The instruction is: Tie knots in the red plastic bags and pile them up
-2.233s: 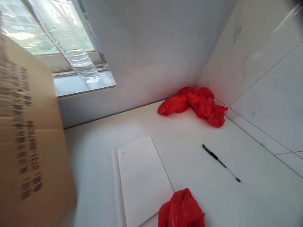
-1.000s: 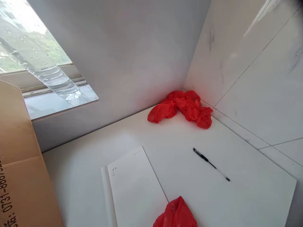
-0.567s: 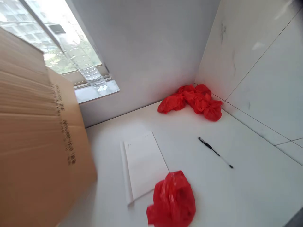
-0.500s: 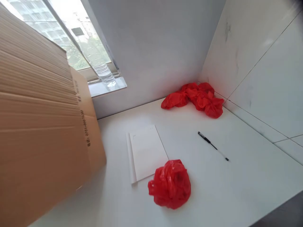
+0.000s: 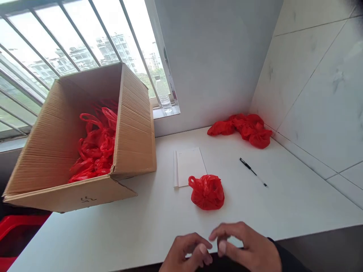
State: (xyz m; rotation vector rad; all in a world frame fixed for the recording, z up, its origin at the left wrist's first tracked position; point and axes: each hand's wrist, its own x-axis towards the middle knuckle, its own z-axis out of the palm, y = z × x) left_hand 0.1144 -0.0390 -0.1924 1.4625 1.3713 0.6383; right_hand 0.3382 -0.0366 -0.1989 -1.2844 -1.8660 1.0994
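Note:
My left hand (image 5: 187, 254) and my right hand (image 5: 247, 247) are low at the near edge of the white table (image 5: 286, 202). Their fingers are curled and the fingertips meet, with nothing seen in them. A knotted red plastic bag (image 5: 207, 192) lies just beyond them on the table. Behind it lies a white notepad (image 5: 189, 166), and a black pen (image 5: 252, 172) lies to the right.
An open cardboard box (image 5: 133, 128) tilts on the table's left and holds several red bags (image 5: 96, 145). More crumpled red bags (image 5: 244, 129) lie in the far corner by the tiled wall. A water bottle (image 5: 162, 94) stands on the windowsill. Something red (image 5: 17, 230) sits below left.
The view has pulled back and swung left, so the box now shows its open inside. My two hands have come into view at the bottom edge.

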